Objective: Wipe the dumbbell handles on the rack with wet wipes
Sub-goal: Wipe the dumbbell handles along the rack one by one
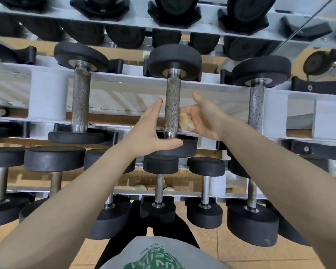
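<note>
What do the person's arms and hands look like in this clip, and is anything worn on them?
Both forearms are bare up to the frame edge, with no sleeves showing. The left hand and right hand are ungloved, with no watch, ring or wristband visible.

the knurled handle [172, 107] of the middle dumbbell stands bare between its far head [175, 61] and near head [175, 148], with open room on both sides. to its left the gap runs wide as far as the next dumbbell's handle [81, 101]; the left hand [153, 131] sits in that gap, thumb on the near head. to the right the gap is narrower, bounded by another handle [257, 107], and the right hand [204, 119] with a folded wipe [185, 123] fills part of it. the white rack rail [124, 78] crosses just behind the handles, probably leaving little room beyond.
</note>
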`<state>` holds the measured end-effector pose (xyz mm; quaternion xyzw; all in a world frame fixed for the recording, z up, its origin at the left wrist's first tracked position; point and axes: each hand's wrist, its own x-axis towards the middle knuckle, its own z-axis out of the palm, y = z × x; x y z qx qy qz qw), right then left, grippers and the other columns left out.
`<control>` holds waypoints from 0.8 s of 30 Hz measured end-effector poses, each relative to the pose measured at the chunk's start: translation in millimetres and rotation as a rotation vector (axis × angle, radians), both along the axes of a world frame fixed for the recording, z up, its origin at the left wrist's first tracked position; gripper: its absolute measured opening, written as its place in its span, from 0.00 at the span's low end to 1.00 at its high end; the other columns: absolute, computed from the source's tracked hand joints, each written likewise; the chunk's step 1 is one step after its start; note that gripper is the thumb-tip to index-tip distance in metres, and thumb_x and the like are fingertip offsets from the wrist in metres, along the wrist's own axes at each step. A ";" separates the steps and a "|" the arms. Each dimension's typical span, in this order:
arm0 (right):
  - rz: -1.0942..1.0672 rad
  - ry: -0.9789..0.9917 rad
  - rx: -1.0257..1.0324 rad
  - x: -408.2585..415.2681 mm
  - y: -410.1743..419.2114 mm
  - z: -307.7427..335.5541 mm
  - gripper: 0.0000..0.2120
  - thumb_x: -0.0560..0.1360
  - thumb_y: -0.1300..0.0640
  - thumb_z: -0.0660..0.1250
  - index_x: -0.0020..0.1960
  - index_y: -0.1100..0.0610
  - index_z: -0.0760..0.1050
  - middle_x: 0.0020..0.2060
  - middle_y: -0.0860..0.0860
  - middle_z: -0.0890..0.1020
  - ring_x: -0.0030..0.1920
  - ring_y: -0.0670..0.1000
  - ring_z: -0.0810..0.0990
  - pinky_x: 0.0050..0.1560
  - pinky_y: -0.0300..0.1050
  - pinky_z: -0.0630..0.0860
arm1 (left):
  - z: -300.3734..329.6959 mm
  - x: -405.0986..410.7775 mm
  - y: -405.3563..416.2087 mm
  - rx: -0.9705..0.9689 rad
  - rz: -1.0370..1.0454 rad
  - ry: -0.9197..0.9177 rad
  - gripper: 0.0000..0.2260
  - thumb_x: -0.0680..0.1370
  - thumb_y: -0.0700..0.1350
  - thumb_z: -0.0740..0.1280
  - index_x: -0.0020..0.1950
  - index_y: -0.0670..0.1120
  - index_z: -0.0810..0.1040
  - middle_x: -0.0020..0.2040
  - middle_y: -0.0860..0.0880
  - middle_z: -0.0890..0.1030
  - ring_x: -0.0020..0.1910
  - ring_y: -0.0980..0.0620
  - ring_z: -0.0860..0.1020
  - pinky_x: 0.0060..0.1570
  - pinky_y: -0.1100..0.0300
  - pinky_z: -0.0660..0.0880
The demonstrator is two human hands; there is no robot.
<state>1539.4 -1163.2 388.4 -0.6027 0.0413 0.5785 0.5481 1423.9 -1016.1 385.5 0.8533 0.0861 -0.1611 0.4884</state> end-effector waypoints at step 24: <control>0.503 -1.052 -0.016 -56.2 -25.3 16.7 0.31 0.76 0.34 0.41 0.62 0.49 0.73 0.65 0.44 0.72 0.73 0.41 0.55 0.73 0.35 0.44 | -6.1 -0.8 22.2 -0.117 -0.164 -0.016 0.58 0.57 0.68 0.68 0.76 0.48 0.40 0.78 0.53 0.49 0.75 0.56 0.53 0.73 0.55 0.57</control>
